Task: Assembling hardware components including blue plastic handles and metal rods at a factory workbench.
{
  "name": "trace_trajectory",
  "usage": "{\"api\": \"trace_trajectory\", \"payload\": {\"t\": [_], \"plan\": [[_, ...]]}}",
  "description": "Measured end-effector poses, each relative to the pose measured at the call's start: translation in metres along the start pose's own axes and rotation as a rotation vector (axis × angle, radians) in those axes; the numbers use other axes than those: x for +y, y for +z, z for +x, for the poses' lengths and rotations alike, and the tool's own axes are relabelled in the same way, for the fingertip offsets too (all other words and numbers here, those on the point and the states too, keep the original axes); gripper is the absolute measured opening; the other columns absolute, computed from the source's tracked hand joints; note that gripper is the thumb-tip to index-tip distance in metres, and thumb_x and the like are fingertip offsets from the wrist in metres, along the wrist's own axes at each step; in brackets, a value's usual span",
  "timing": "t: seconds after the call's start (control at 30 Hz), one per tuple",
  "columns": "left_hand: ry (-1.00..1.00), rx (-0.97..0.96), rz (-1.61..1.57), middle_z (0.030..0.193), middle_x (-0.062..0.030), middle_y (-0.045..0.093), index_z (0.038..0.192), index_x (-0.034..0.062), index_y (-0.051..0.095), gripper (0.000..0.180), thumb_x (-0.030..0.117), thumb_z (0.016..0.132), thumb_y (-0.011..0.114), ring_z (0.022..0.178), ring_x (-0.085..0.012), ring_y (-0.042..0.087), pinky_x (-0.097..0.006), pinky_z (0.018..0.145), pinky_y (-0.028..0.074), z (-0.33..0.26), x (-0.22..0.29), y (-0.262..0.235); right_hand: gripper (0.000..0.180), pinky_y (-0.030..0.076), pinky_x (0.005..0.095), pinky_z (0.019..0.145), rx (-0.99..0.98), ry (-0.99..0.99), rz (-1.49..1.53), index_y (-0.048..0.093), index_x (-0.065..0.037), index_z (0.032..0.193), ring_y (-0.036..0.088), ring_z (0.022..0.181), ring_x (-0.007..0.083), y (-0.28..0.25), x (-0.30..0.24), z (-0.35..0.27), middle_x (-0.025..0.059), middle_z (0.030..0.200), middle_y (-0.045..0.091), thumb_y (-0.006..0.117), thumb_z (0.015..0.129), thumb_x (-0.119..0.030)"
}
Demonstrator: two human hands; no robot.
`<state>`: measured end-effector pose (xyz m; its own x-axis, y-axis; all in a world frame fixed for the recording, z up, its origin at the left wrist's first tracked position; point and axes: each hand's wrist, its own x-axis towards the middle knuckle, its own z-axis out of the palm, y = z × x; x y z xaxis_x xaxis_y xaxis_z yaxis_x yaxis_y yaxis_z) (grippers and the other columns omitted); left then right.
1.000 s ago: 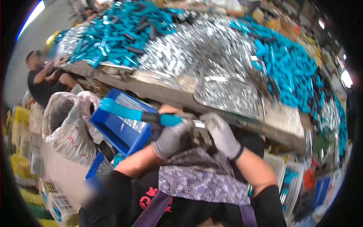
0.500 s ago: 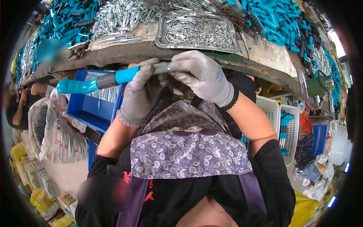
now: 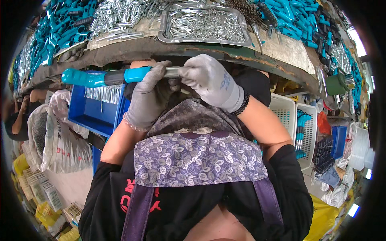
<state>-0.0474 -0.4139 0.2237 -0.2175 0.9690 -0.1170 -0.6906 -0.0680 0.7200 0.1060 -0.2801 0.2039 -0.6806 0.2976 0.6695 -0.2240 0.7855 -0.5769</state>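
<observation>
Both my hands wear grey-white gloves and hold one long tool handle (image 3: 114,77) in front of my apron, over the near edge of the workbench. It has a rounded teal grip at the left, a black band, a teal sleeve and a silver metal tube (image 3: 172,72) at the right. My left hand (image 3: 150,94) is closed around the part where sleeve and tube meet, thumb on top. At the tube's right end, my right hand (image 3: 211,80) is closed with its fingertips on the metal. Those fingers hide the very tip.
A metal tray (image 3: 205,40) of small silver parts sits on the bench among heaps of teal pieces (image 3: 289,22), metal pins and dark springs (image 3: 246,14). Below left is a blue bin (image 3: 92,116) with metal rods; at right, a white basket (image 3: 307,136) with teal-handled tools.
The tool handle has turned closer to level, its teal left end rising. Both hands keep their hold. The whole view has shifted slightly.
</observation>
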Motion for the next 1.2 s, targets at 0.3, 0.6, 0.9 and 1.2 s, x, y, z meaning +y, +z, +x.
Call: {"api": "trace_trajectory", "payload": {"t": [0.3,0.6,0.9,1.2], "plan": [[0.019,-0.058,0.093,0.103,-0.0121,0.065,0.121,-0.0014,0.054,0.029,0.017,0.099,0.051,0.091,-0.0201,0.063,-0.039,0.088,0.054,-0.002,-0.003,0.004,0.021,0.047,0.0253,0.058,0.033,0.87,0.716,0.057,-0.005,0.112,0.06,0.068,0.0124,0.004,-0.025,-0.01,0.0047,0.086,0.064,0.06,0.099,-0.022],[0.053,-0.064,0.025,0.111,-0.0176,0.063,0.126,-0.0028,0.05,0.033,0.011,0.096,0.055,0.099,-0.0253,0.063,-0.04,0.092,0.053,-0.003,-0.011,-0.01,0.038,0.039,0.0236,0.049,-0.104,0.883,0.581,0.06,-0.001,0.11,0.053,0.055,0.0062,-0.007,-0.033,-0.01,0.0007,0.072,0.061,0.055,0.102,-0.038],[-0.138,-0.033,0.161,0.108,-0.0132,0.065,0.125,0.0002,0.053,0.033,0.019,0.097,0.054,0.096,-0.0206,0.062,-0.038,0.09,0.051,-0.006,-0.012,0.006,0.032,0.054,0.0362,0.079,0.093,0.336,0.125,0.057,-0.001,0.119,0.067,0.09,0.0284,0.006,-0.031,-0.04,0.0134,0.096,0.065,0.069,0.091,-0.012],[-0.068,-0.135,0.447,0.107,-0.0109,0.064,0.121,0.0043,0.056,0.033,0.022,0.093,0.061,0.092,-0.0186,0.06,-0.034,0.084,0.05,-0.005,-0.025,0.012,0.046,0.055,0.0352,0.077,-0.06,1.021,0.697,0.053,-0.001,0.138,0.065,0.077,0.0162,-0.025,-0.05,-0.045,0.0093,0.1,0.067,0.043,0.105,-0.031]]}}
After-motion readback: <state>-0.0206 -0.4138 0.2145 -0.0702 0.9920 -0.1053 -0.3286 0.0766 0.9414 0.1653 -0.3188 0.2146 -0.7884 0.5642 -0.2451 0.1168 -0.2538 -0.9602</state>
